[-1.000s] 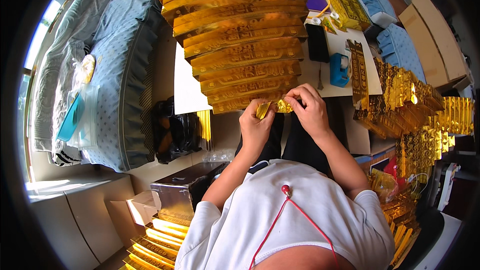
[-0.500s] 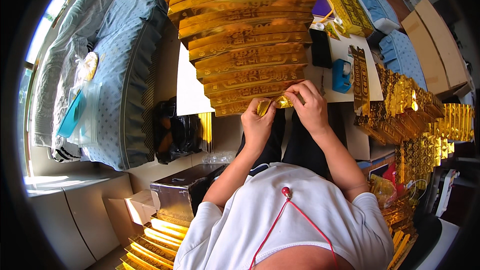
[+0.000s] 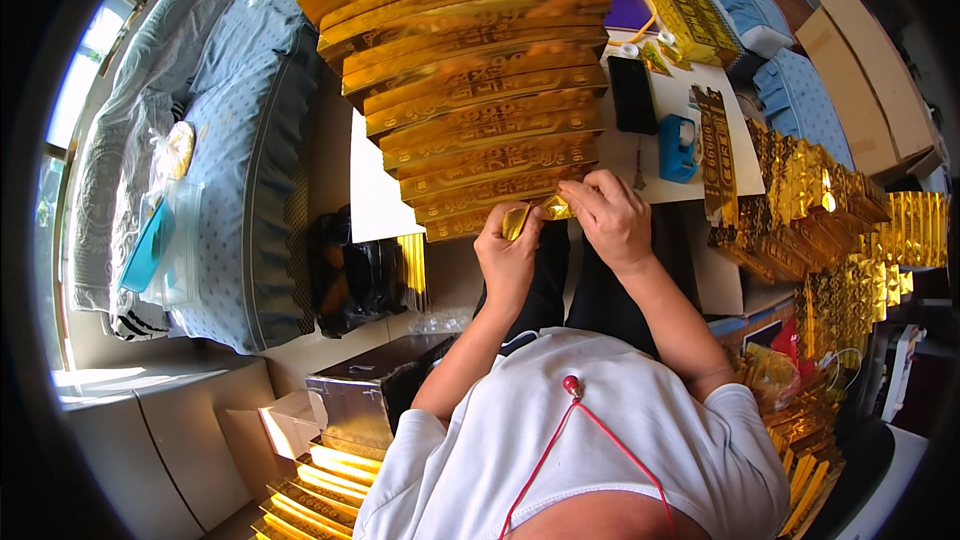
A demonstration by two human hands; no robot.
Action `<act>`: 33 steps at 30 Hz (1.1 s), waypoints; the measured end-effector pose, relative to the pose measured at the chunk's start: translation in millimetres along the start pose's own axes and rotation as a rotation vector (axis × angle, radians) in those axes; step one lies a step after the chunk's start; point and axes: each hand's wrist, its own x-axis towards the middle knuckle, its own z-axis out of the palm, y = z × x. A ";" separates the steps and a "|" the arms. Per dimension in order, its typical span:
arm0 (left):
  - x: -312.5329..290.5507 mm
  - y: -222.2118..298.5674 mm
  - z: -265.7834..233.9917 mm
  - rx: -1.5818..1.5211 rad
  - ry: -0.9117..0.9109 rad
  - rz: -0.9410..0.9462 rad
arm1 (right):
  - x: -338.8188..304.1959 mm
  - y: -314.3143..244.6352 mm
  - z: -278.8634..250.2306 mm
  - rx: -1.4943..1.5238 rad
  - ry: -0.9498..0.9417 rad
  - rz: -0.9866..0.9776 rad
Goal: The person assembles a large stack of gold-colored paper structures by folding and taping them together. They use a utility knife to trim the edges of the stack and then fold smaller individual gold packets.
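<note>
Between my two hands is a small folded piece of gold foil paper [image 3: 556, 207]. My left hand [image 3: 507, 258] pinches its left end, where a gold flap shows between thumb and fingers. On its right end, the thumb and fingers of my right hand [image 3: 612, 225] press together. Just beyond my hands rises a tall, tiered stack of gold foil paper strips [image 3: 480, 90] with embossed patterns. Its near edge lies right by my fingertips. Whether the piece I hold is joined to the stack cannot be made out.
On the white table [image 3: 680, 90] to the right are a black phone [image 3: 632, 95], a blue tape dispenser [image 3: 678, 148] and a gold strip [image 3: 714, 155]. More gold foil stacks [image 3: 800, 180] stand farther right. A black bag [image 3: 350, 270] and a dark box [image 3: 375, 380] sit at left.
My fingers have shifted slightly along the gold foil piece, the right ones bunching closer together over it. The view has turned a little, so the stack appears farther left.
</note>
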 end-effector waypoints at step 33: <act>-52.1 29.8 0.0 -0.494 -0.281 -0.252 | -58.3 -39.0 -21.1 1.425 -0.191 0.974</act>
